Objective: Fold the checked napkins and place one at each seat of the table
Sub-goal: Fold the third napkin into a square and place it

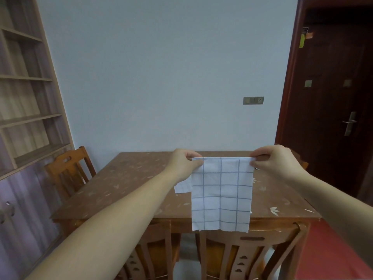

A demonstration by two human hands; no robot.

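Observation:
A white napkin with a blue check hangs in the air above the brown wooden table. My left hand pinches its top left corner and my right hand pinches its top right corner, so the cloth hangs flat and doubled over, its lower edge level with the table's near edge. Part of another checked napkin lies on the table behind my left wrist, mostly hidden.
One wooden chair stands at the table's left side, and two more are tucked in at the near edge. A bookshelf fills the left wall. A dark door is at the right.

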